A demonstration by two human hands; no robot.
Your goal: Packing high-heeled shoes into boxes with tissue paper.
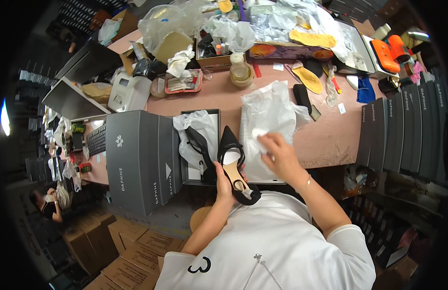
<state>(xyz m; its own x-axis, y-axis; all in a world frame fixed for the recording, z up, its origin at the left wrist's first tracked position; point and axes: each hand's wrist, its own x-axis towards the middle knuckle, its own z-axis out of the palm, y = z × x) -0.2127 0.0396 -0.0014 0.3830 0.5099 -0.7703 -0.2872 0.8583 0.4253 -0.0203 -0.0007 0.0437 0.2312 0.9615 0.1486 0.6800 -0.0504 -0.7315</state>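
Head view: your left hand grips a black pointed shoe around its middle, sole down in your palm, toe aimed at the far side of the tabletop. The shoe is at the near edge, between an open box and a spread of white paper. Your right hand is over that paper, fingertips pinched on a small white wad — too blurred to tell what it is. The matching shoe lies in the box on white tissue. Grey boxes stand just left of it — more grey cartons line your far right.
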